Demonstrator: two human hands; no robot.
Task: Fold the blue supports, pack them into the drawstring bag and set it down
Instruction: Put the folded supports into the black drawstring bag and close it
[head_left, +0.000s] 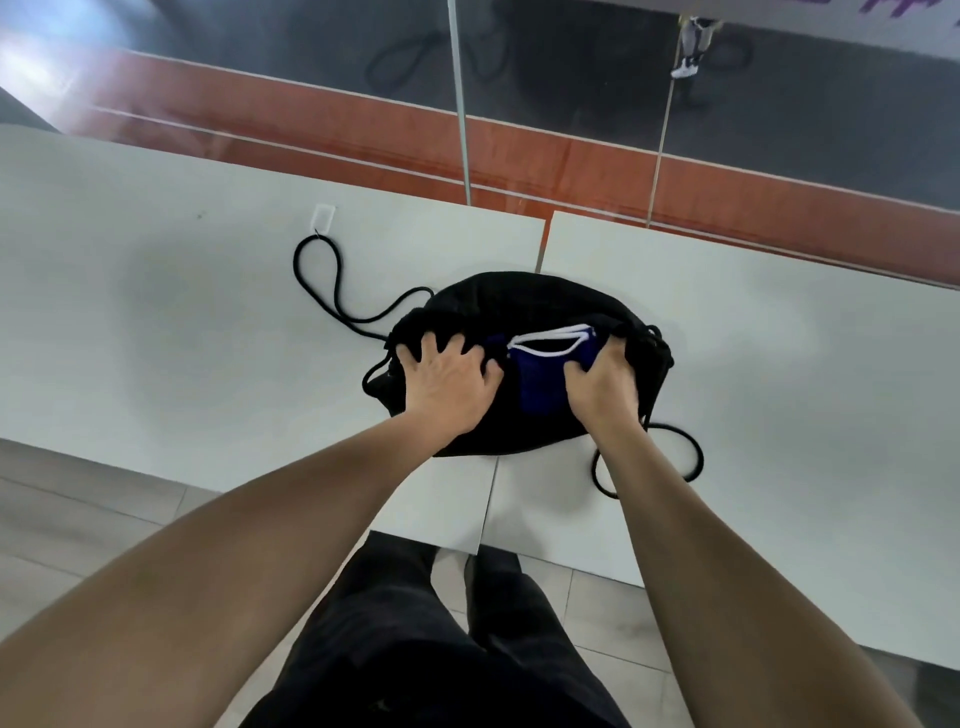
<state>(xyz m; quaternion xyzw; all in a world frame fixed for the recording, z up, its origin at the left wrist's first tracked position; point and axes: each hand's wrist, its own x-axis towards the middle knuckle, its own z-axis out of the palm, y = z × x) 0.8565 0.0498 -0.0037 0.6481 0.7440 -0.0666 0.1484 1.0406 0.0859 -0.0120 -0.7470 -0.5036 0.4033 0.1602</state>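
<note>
Dark trousers (415, 649) fill bottom centre of frame, both bare forearms reaching up from there to mid-frame. Black fabric drawstring bag (519, 306) lies on the pale grey worktop (156, 312), straddling the seam between two panels, just right of frame centre. Left hand (449, 384) presses on the bag's left mouth edge, fingers spread and curled into the black fabric, grip holding the rim. Right hand (602, 387) sits at the right mouth edge, fingers curled round the blue fabric support with white trim (540, 374), grip closed on it; can't tell if it also catches bag fabric. Support is partly inside the bag opening, between the two hands, white edging showing at top. Black cord loop (317, 275) trails on the worktop to upper left of the bag; another cord loop (691, 457) lies lower right beside the right wrist. Orange-red floor band (363, 130) runs across the upper frame beyond the worktop.
</note>
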